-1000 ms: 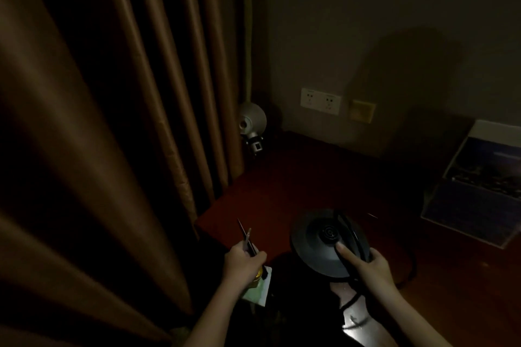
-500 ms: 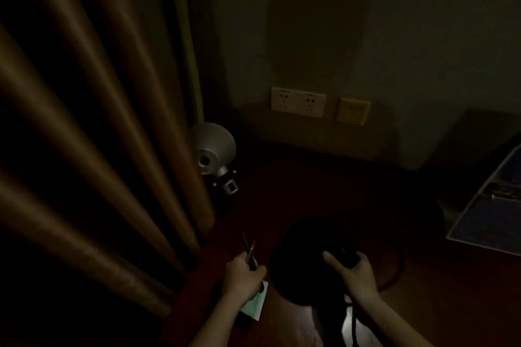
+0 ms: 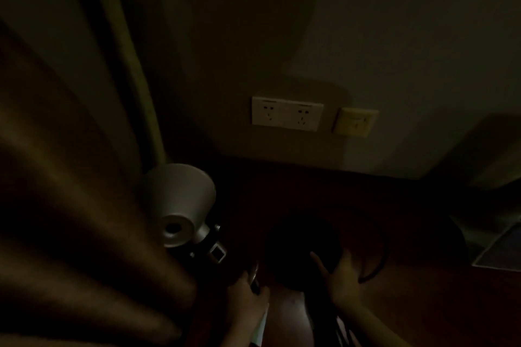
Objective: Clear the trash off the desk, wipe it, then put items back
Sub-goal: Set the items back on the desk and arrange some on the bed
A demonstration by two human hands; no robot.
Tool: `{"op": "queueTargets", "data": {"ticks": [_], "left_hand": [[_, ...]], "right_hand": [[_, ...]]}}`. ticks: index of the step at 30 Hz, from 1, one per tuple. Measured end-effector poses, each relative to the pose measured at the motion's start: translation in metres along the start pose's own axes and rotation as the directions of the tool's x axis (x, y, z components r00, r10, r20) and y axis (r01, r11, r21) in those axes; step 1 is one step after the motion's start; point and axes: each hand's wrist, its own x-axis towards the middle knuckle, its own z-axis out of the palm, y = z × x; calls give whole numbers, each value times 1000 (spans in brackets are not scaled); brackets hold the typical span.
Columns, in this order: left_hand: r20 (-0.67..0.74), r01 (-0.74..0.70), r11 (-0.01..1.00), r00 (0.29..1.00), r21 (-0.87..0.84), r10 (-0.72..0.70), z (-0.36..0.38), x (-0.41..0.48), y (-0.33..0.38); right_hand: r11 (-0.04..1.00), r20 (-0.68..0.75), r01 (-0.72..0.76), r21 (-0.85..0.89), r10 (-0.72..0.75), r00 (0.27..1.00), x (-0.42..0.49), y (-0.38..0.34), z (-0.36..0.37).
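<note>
Right hand (image 3: 342, 276) is spreading over round black kettle base (image 3: 303, 251), likely seating it | left hand (image 3: 246, 298), seven o'clock, is clutching small items, indistinct.

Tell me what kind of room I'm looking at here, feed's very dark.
Probably a hotel room or bedroom, though the dim light makes this a guess. A reddish wooden desk stands against a wall with a double power socket, heavy brown curtains hang at the left, and a metal desk lamp sits in the corner.
</note>
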Motion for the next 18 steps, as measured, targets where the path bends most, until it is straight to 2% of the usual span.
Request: {"op": "queueTargets", "data": {"ticks": [6,10,12,15,18], "left_hand": [[28,55,998,998,-43,-54,13,31,17],[12,56,998,998,-25,-56,19,41,24],[1,49,998,999,-31,-49,20,45,21],[-13,41,997,999,-63,-42,20,48,15],[-46,38,997,998,-62,-41,22,48,14]], "right_hand": [[930,-73,17,-367,-47,996,32,-18,20],[719,-57,43,-694,-114,992,51,-31,23],[630,-32,151,-762,-269,963,56,-31,29],[584,38,346,-734,-474,880,60,-21,48],[434,224,483,-761,-523,823,50,-18,61]]}}
